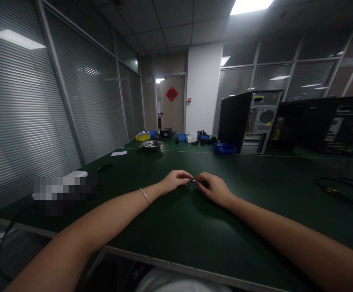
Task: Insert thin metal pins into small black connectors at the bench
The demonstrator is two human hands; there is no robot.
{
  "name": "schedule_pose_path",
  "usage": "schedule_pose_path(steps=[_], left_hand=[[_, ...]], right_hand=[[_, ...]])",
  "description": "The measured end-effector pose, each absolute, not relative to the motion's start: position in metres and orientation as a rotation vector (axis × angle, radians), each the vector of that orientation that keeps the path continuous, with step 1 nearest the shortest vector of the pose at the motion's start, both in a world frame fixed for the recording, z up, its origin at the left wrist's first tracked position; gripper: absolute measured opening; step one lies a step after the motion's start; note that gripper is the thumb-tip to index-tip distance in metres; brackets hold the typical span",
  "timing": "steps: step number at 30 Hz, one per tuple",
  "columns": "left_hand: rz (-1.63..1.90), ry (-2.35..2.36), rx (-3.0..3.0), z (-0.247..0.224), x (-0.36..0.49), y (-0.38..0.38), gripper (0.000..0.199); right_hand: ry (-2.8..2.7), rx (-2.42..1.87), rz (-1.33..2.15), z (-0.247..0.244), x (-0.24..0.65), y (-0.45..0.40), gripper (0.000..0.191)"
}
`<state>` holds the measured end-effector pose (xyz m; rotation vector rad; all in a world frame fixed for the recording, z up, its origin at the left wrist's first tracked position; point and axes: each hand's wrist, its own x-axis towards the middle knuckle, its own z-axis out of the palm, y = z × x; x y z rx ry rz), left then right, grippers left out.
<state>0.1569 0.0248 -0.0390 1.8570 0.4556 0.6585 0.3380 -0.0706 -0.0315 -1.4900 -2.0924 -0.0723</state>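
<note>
Over the middle of the green tabletop [170,227], my left hand [175,182] and my right hand [215,188] almost meet. Between their fingertips is a small, thin metallic piece [193,181], too small for me to tell its kind. My left thumb and fingers are closed on its left end. The right end is pinched in my right hand, whose fingers partly hide it. A bracelet [145,196] circles my left wrist.
A shiny metal bowl [151,145], a yellow bin [142,137] and a blue bin [225,149] stand farther back. Black computer cases [249,121] line the right rear. Cables [343,190] lie at right. At left are a dark slim object [104,167] and a partly pixelated white thing [75,175].
</note>
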Motion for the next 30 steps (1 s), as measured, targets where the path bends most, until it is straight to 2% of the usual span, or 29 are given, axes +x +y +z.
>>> schedule_pose_path(steps=[30], left_hand=[[0.632,0.479,1.906,-0.0386,0.1561,0.0253,0.025]], right_hand=[[-2.159,-1.432,-0.018,-0.0307,0.3381,-0.0727,0.016]])
